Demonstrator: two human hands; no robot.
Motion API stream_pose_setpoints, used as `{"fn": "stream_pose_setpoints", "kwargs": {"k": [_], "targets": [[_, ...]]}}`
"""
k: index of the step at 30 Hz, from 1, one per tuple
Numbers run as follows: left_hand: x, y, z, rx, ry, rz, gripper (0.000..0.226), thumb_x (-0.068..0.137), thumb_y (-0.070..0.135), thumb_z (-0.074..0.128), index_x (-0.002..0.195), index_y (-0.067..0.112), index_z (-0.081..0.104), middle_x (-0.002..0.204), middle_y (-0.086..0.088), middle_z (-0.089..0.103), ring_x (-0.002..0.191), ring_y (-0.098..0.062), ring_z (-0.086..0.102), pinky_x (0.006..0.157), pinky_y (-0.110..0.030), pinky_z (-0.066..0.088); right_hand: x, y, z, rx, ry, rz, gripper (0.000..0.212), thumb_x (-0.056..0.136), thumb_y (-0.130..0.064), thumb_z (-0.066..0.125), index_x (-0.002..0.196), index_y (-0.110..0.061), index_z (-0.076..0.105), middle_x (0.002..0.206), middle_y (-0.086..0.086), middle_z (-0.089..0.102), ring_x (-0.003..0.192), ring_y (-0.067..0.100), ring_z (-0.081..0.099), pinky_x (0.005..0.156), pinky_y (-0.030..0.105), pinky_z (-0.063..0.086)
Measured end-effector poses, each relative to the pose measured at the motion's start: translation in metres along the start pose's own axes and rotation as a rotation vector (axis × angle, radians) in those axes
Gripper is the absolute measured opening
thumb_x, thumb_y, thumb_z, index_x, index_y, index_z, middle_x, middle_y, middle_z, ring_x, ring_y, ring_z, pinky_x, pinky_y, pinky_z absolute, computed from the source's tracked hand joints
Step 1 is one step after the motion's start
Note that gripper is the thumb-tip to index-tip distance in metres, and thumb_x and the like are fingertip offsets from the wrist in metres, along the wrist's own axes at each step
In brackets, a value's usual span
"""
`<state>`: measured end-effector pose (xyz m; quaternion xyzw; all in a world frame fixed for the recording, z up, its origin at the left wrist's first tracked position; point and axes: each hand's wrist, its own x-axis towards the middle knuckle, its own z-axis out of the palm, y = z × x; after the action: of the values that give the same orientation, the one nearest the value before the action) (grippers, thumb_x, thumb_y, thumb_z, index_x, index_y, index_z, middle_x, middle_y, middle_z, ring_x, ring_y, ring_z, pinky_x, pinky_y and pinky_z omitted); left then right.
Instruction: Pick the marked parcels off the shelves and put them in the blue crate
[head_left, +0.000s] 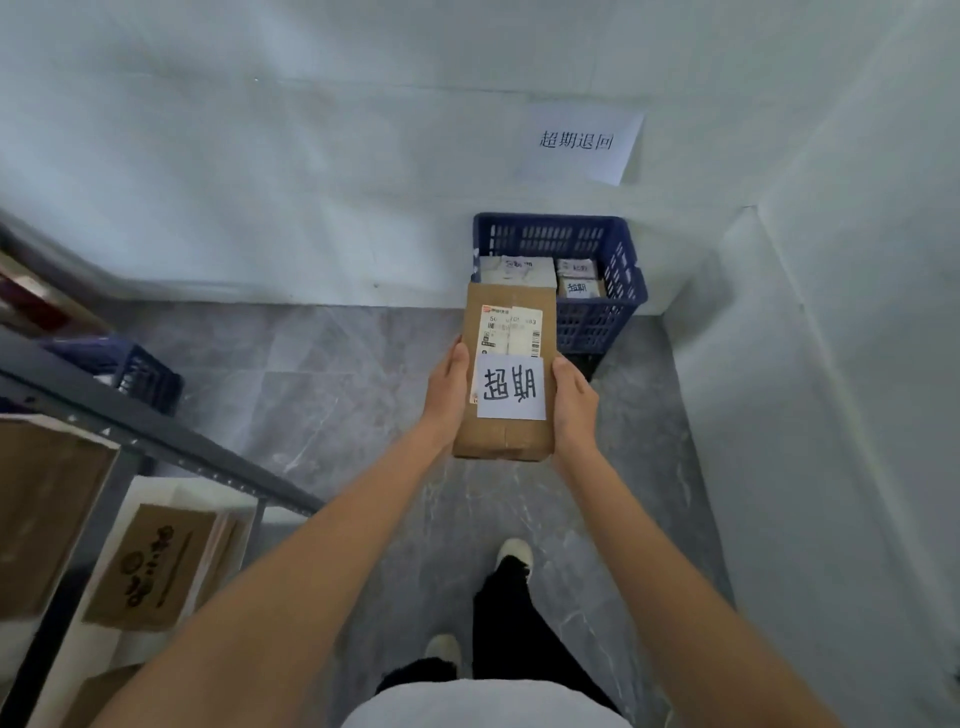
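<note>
A brown cardboard parcel (506, 439) with a shipping label and a white handwritten paper mark is held out in front of me. My left hand (447, 395) grips its left edge and my right hand (574, 402) grips its right edge. Beyond it, the blue crate (621, 291) stands on the floor in the corner against the wall. Several marked parcels (579, 287) lie inside the crate. The held parcel's far end overlaps the crate's front left rim in the view.
Metal shelves (156, 441) with cardboard boxes (150, 566) run along my left. A second blue crate (124, 366) sits under them. A white paper sign (579, 141) hangs on the wall above the crate. A white wall (831, 415) closes the right side. Grey tiled floor lies between.
</note>
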<state>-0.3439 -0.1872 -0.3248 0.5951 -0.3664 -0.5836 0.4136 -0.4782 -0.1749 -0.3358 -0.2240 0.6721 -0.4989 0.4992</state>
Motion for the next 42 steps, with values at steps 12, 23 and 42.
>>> {"fn": "stream_pose_setpoints", "kwargs": {"k": [12,23,42], "targets": [[0.186,0.050,0.077,0.261,-0.120,0.025,0.039,0.103,0.041,0.035,0.131,0.023,0.054,0.106,0.003,0.069,0.086,-0.002,0.064,0.067,-0.016,0.049,0.205,-0.070,0.006,0.079,-0.047,0.092,0.037,0.097,-0.040,0.054,0.130,-0.024,0.048,0.124,0.007,0.062,0.109,0.024,0.062,0.084,0.037,0.054],[0.383,0.088,0.095,0.455,0.084,0.008,0.031,0.100,0.035,0.047,0.122,0.019,0.060,0.122,-0.004,0.062,0.100,-0.011,0.058,0.085,-0.026,0.048,0.385,-0.125,0.047,0.255,0.005,0.217,0.041,0.094,-0.032,0.062,0.131,-0.025,0.045,0.120,0.010,0.063,0.106,0.028,0.063,0.068,0.041,0.060],[0.621,0.007,0.177,0.171,0.237,-0.475,0.035,0.104,0.032,0.032,0.111,0.017,0.062,0.106,-0.002,0.065,0.095,-0.018,0.059,0.078,-0.027,0.042,0.630,-0.053,0.042,-0.306,-0.059,0.305,0.032,0.098,-0.014,0.057,0.129,-0.017,0.052,0.128,0.004,0.059,0.110,0.017,0.056,0.095,0.033,0.049]]}}
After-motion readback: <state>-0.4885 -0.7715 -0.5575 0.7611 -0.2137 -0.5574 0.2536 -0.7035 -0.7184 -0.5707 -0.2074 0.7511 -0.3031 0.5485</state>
